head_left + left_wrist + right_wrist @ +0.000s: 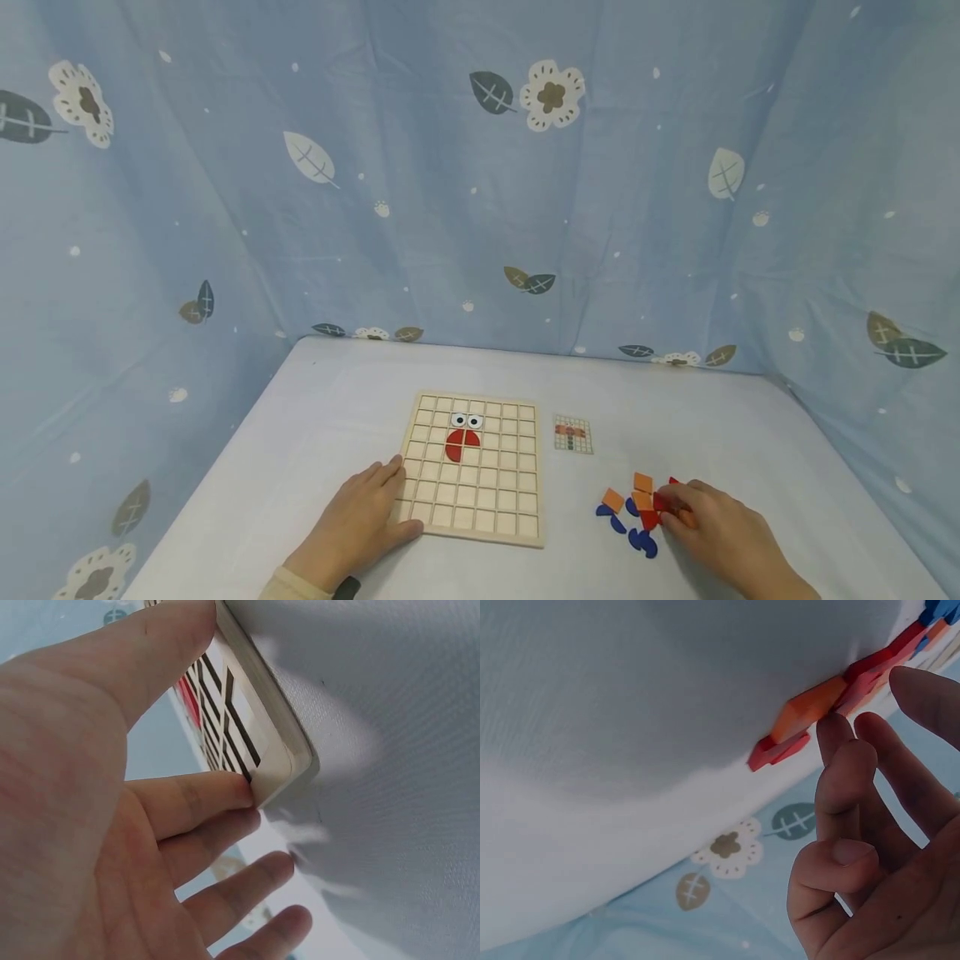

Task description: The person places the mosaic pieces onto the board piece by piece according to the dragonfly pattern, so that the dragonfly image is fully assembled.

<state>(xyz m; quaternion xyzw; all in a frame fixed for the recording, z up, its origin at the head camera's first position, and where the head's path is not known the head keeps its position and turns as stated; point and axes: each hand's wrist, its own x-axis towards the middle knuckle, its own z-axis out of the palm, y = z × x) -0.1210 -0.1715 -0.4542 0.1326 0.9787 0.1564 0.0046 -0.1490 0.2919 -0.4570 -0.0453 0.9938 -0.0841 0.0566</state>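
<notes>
A square wooden grid board (pixel 506 502) lies on the white table. My left hand (pixel 360 521) rests against its near left corner, thumb on the near edge and fingers along the left edge. In the left wrist view the fingers (pixel 202 796) are nearly straight. Two eye pieces (pixel 467 421) and several red quarter-round pieces (pixel 454 446) sit in the upper part of the grid. My right hand (pixel 723 529) reaches into the loose pile at the right. There its fingertips touch red pieces (pixel 862 682) and an orange piece (pixel 808 709); no firm pinch shows.
A small pattern card (pixel 573 435) lies right of the board. Several blue curved pieces (pixel 643 542) and orange squares (pixel 612 500) lie left of the right hand. A blue patterned curtain (pixel 450 208) hangs behind the table and at both sides.
</notes>
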